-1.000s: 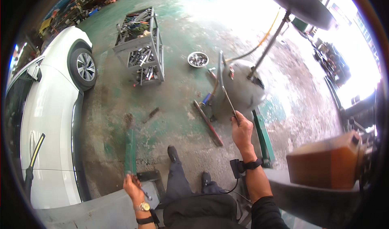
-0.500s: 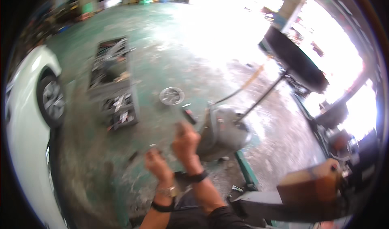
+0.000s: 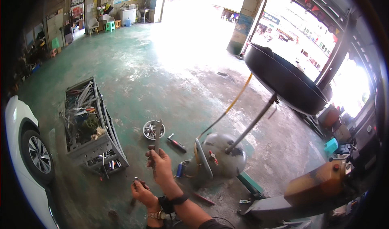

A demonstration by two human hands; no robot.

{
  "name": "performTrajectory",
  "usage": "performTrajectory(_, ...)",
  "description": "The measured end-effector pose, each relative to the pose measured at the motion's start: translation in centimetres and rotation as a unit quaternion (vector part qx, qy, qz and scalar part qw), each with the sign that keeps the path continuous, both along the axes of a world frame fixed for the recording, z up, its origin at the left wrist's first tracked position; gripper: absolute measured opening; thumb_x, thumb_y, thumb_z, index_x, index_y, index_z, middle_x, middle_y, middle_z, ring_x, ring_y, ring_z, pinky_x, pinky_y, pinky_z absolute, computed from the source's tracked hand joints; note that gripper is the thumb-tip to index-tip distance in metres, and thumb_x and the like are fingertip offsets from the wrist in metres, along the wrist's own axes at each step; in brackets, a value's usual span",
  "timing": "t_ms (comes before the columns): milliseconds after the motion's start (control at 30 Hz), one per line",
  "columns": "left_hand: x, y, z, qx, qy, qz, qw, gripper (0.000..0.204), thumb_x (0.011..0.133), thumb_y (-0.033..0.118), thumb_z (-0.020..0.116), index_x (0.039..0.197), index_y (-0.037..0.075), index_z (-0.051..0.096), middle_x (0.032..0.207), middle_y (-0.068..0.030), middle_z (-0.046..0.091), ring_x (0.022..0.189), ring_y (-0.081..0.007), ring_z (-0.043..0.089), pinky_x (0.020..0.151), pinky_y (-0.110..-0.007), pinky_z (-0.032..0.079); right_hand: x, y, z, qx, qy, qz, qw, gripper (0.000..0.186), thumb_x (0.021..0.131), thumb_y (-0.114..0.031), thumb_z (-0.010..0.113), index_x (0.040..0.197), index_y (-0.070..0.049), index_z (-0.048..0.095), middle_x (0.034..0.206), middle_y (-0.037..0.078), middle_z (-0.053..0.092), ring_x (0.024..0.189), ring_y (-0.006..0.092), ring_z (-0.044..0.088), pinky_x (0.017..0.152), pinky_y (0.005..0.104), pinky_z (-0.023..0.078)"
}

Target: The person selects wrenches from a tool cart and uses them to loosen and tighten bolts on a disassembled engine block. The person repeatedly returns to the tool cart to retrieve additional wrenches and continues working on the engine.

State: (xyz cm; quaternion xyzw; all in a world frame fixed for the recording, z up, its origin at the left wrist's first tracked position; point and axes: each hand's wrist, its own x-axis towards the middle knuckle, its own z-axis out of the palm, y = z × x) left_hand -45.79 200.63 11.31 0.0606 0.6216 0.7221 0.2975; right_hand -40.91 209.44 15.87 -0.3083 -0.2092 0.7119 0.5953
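Observation:
My right hand is raised above the floor, fingers wrapped round a flat metal wrench that points upward. Lower and to its left, my left hand is closed on a small shiny metal part, mostly covered by the fingers, so its kind is unclear. Past the wrench a round white bowl of metal pieces sits on the floor. A red and black hand tool lies to the right of the bowl.
At left stands a grey tool cart full of tools, with a white car beyond it. On the right are an oil drainer with a grey tank and black pan, plus a green lift leg. A blue can stands by the tank.
My view has turned and steadied, so the cart and car sit lower. My hands are now farther apart in height, and the wrench in my right hand shows clearly.

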Motion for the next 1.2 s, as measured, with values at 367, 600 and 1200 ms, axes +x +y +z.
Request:
performTrajectory(367, -7.9, 10.0, -2.7, 0.022, -0.035, 0.085, 0.995, 0.024, 0.099, 0.026, 0.048, 0.087, 0.007, 0.055, 0.067, 0.0013, 0.05, 0.05, -0.0058, 0.04, 0.043, -0.02, 0.03, -3.6, 11.5, 0.8, -0.042, 0.041, 0.157, 0.986, 0.021, 0.096, -0.014, 0.056, 0.113, -0.002, 0.058, 0.082, 0.004, 0.059, 0.062, 0.0093, 0.052, 0.057, 0.0257, 0.045)
performTrajectory(600, -23.7, 6.0, -3.6, -0.081, 0.113, 0.169, 0.976, 0.022, 0.098, 0.026, 0.049, 0.089, 0.007, 0.056, 0.069, 0.0006, 0.052, 0.053, -0.0072, 0.045, 0.046, -0.023, 0.033, 1.1, 16.8, -2.3, 0.118, -0.43, 0.18, 0.877, 0.021, 0.091, -0.01, 0.058, 0.109, -0.001, 0.065, 0.077, 0.001, 0.064, 0.06, 0.0054, 0.048, 0.052, 0.0207, 0.038)
performTrajectory(1200, -33.8, 3.8, -5.1, 0.099, -0.104, 0.423, 0.895, 0.022, 0.096, 0.026, 0.053, 0.087, 0.007, 0.058, 0.068, -0.0014, 0.056, 0.053, -0.0099, 0.05, 0.045, -0.025, 0.037, -14.0, 29.8, -5.8, 0.197, -0.571, 0.369, 0.706, 0.026, 0.083, -0.009, 0.061, 0.101, 0.009, 0.065, 0.076, 0.011, 0.067, 0.07, 0.0132, 0.063, 0.064, 0.0272, 0.049)
